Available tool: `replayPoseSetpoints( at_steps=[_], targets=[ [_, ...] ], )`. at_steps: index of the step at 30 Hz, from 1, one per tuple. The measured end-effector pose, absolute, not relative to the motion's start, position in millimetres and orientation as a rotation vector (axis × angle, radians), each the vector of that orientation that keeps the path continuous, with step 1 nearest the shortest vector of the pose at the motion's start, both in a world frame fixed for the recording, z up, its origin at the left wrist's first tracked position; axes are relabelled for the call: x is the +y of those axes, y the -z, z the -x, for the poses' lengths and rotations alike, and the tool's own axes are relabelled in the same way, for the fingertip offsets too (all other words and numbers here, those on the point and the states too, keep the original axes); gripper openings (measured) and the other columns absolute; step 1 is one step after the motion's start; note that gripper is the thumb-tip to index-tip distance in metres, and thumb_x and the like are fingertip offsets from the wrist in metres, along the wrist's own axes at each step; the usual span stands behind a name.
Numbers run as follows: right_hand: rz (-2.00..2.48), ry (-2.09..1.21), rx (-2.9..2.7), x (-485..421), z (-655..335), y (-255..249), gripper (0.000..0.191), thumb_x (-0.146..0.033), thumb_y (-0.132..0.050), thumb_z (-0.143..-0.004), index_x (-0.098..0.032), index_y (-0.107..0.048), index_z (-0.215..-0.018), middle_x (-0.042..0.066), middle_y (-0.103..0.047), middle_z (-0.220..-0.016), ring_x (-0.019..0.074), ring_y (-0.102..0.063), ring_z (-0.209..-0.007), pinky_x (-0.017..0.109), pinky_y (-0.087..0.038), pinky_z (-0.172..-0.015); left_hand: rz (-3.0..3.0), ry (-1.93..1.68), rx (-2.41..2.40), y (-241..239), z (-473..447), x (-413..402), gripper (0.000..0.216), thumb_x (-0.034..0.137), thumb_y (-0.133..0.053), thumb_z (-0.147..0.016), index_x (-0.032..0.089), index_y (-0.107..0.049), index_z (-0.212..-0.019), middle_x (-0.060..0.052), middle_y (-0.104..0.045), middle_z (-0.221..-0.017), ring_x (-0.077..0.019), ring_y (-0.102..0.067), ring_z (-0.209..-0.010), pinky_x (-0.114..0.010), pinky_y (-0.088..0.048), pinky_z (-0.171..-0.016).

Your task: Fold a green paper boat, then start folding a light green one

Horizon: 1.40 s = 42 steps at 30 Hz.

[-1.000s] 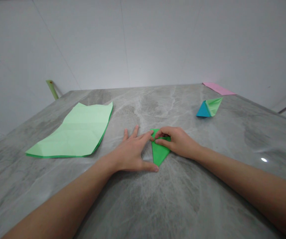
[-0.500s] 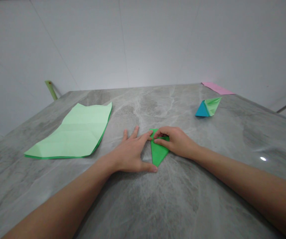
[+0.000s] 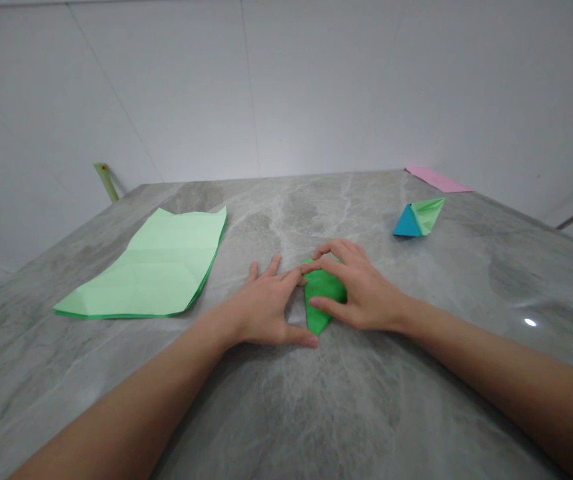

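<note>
A: Since the frame half a second back, the right hand point(image 3: 361, 290) has let go its pinch at the top corner of the green folded paper point(image 3: 319, 293). It now arches over it with fingers point(image 3: 334, 250) spread and the thumb lower, on the right edge. The left hand point(image 3: 266, 303) has hardly shifted.

B: And the paper itself?

A: It lies flat on the surface point(image 3: 316, 413), just right of the frame's centre, with its point toward the bottom. The left hand lies open and flat, forefinger on the top corner and thumb beside the lower tip. Neither hand grips it; both press.

B: How would you do the crease well?

A: I'd keep the left forefinger pinning that corner so the layers can't slide. Then I'd run the right thumb along the edge in one firm stroke, away from the pinned end.

B: Is there room to move?

A: Plenty, I think. The light green sheet point(image 3: 156, 267) lies well apart at centre left. The blue-and-green folded piece point(image 3: 418, 217) sits well apart at upper right, and the pink paper point(image 3: 436, 179) lies beyond it by the far edge. The near stretch under the forearms is bare stone.
</note>
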State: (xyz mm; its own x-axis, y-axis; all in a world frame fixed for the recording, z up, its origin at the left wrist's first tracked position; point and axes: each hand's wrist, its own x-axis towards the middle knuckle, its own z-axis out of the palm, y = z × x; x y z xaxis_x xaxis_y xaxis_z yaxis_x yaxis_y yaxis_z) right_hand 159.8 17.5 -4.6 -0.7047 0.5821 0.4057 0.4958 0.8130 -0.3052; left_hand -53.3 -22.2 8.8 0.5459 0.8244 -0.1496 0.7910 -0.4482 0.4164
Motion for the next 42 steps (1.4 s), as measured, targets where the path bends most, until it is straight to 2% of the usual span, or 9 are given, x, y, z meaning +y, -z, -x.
replayPoseSetpoints(
  at_steps=[2,4,10,19,24,32,35,39,42],
  targets=[
    [0.758,-0.221,-2.578,11,-160,3,0.062,-0.051,-0.071,-0.074,-0.02,-0.056,-0.125,0.016,-0.053,-0.127,0.036,-0.044,-0.125,0.061,-0.023,-0.109,-2.354,-0.113,1.308,-8,53,-22,0.111,0.073,-0.067,-0.068,0.022,-0.018,-0.154,-0.012,-0.036,-0.155,-0.047,-0.004,-0.146,-0.076,-0.004,-0.109],
    [0.78,-0.23,-2.631,8,-160,4,0.075,-0.057,-0.071,-0.072,-0.018,-0.048,-0.132,0.02,-0.048,-0.133,0.0402,-0.035,-0.135,0.069,-0.012,-0.11,-2.357,-0.111,1.312,-8,53,-22,0.111,0.074,-0.067,-0.067,0.022,-0.02,-0.153,-0.011,-0.039,-0.154,-0.0468,-0.005,-0.146,-0.075,-0.005,-0.109],
    [0.855,-0.256,-2.68,12,-161,8,0.095,-0.064,-0.07,-0.071,-0.019,-0.031,-0.146,0.024,-0.035,-0.147,0.0452,-0.015,-0.145,0.075,-0.008,-0.108,-2.358,-0.082,1.331,-9,53,-22,0.11,0.074,-0.067,-0.067,0.022,-0.022,-0.152,-0.011,-0.038,-0.154,-0.0466,-0.006,-0.146,-0.075,-0.005,-0.109],
    [1.001,-0.298,-2.756,22,-174,0,0.097,-0.059,-0.068,-0.076,-0.018,-0.022,-0.151,0.026,-0.015,-0.158,0.0449,0.004,-0.147,0.075,-0.007,-0.108,-2.39,-0.031,1.339,-8,54,-22,0.113,0.077,-0.062,-0.069,0.02,-0.016,-0.155,-0.011,-0.022,-0.161,-0.0452,-0.003,-0.147,-0.073,-0.006,-0.11],
    [1.076,-0.297,-2.796,27,-180,-5,0.099,-0.057,-0.068,-0.076,-0.017,-0.019,-0.153,0.026,-0.009,-0.16,0.0448,0.008,-0.146,0.074,-0.007,-0.109,-2.39,-0.011,1.35,-10,53,-23,0.115,0.076,-0.062,-0.07,0.02,-0.011,-0.156,-0.01,-0.023,-0.16,-0.0435,-0.004,-0.147,-0.071,-0.006,-0.112],
    [1.219,-0.259,-2.734,46,-197,-3,0.093,-0.047,-0.067,-0.078,-0.021,-0.018,-0.153,0.023,-0.012,-0.16,0.0462,0.006,-0.146,0.075,-0.007,-0.108,-2.387,0.001,1.36,-10,52,-24,0.114,0.075,-0.063,-0.071,0.02,-0.009,-0.156,-0.011,-0.031,-0.157,-0.0416,-0.001,-0.148,-0.071,-0.005,-0.112],
    [1.312,-0.255,-2.729,52,-203,-3,0.093,-0.044,-0.068,-0.077,-0.018,-0.019,-0.153,0.023,-0.011,-0.16,0.0461,0.005,-0.146,0.073,-0.007,-0.11,-2.38,-0.013,1.36,-9,54,-23,0.116,0.076,-0.062,-0.071,0.021,-0.008,-0.156,-0.011,-0.036,-0.155,-0.0406,-0.001,-0.148,-0.071,-0.004,-0.112],
    [1.412,-0.272,-2.717,54,-205,-5,0.093,-0.04,-0.069,-0.077,-0.016,-0.02,-0.153,0.024,-0.012,-0.16,0.045,0.004,-0.146,0.072,-0.007,-0.111,-2.378,-0.026,1.373,-8,54,-23,0.116,0.079,-0.061,-0.069,0.02,-0.011,-0.156,-0.01,-0.04,-0.153,-0.0402,-0.003,-0.148,-0.07,-0.006,-0.113],
    [1.416,-0.271,-2.72,54,-205,-6,0.091,-0.039,-0.067,-0.078,-0.017,-0.02,-0.153,0.023,-0.012,-0.161,0.0434,0.005,-0.147,0.071,-0.007,-0.111,-2.388,-0.076,1.419,-6,51,-24,0.104,0.078,-0.057,-0.074,0.022,-0.02,-0.154,-0.01,-0.037,-0.155,-0.0401,-0.008,-0.148,-0.07,-0.009,-0.113]
  ],
)
